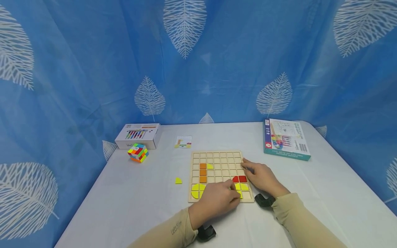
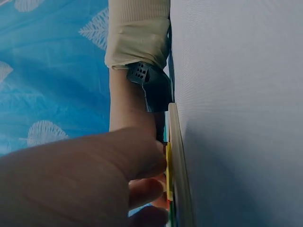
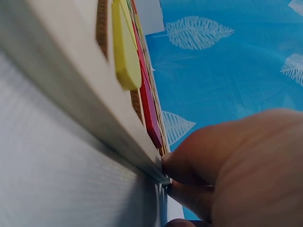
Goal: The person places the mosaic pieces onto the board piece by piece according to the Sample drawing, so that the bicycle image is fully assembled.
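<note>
A wooden grid board [image 1: 227,155] lies flat on the table with coloured tiles in several cells. My left hand [image 1: 215,199] reaches across its near rows, the curled thumb and fingers pinching a yellow tile [image 1: 240,195] at the near right; the fingertips partly hide it. In the left wrist view, yellow tiles [image 2: 169,170] show edge-on beside the fingers. My right hand [image 1: 262,177] grips the board's right edge between thumb and fingers, as the right wrist view also shows. Close to it are a red square tile [image 1: 242,179] and a red rounded tile [image 1: 235,179]. Orange tiles [image 1: 203,173] form a column at left.
A loose yellow tile [image 1: 178,181] lies left of the board. Behind are a small pattern card [image 1: 183,142], a puzzle cube [image 1: 138,153] and a white box [image 1: 138,135]. A flat teal-edged box [image 1: 286,138] lies at back right. A blue leaf-print curtain [image 1: 214,75] hangs behind the table.
</note>
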### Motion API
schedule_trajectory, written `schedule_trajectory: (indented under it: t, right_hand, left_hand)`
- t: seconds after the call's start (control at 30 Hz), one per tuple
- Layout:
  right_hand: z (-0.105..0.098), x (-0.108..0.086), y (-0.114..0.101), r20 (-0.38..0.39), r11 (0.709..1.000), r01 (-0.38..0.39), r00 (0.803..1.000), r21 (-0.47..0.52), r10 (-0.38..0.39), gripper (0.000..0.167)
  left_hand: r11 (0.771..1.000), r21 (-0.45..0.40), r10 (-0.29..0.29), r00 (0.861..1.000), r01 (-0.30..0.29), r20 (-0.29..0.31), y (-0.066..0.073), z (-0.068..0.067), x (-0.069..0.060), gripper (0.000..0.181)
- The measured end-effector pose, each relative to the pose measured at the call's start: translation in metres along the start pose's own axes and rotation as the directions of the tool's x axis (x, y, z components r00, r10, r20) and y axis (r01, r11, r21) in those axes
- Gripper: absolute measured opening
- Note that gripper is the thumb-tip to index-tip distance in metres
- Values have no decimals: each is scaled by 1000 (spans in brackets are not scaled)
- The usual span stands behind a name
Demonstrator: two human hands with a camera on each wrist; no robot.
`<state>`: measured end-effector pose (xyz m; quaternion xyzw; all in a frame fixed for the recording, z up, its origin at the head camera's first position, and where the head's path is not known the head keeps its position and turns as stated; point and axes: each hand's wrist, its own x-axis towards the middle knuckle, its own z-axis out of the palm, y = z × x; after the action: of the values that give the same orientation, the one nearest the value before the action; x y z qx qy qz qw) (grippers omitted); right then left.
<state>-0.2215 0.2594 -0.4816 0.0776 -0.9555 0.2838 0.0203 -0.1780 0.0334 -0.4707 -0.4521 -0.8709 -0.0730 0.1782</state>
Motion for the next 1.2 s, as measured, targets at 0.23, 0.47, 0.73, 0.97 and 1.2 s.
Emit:
schedule_trajectory:
  t: [0.23, 0.47, 0.73, 0.97, 1.2]
  right_hand:
    - [0, -1, 0, 4, 1000, -10, 1000, -3, 10, 42]
    - [-1, -2, 1, 13, 1000, -17, 1000, 1, 17, 42]
    - [1, -2, -1, 1, 1000, 9, 1000, 8, -9, 40]
    - [4, -1, -4, 25, 999, -4, 1000, 40, 3, 42]
    - [-1, -3, 1, 14, 1000, -6, 1000, 24, 6, 42]
  left_hand:
    - [997, 63, 52, 999, -53, 8, 2, -1, -1, 10]
    - [998, 43, 43, 999, -43, 3, 1, 1, -2, 9]
    - [986, -98, -135, 991, 137, 22, -12, -11, -10, 22]
    - [872, -211, -434, 897, 442, 86, -80, -38, -37, 15]
    - [685, -126, -679, 692, 718, 245, -124, -45, -67, 34]
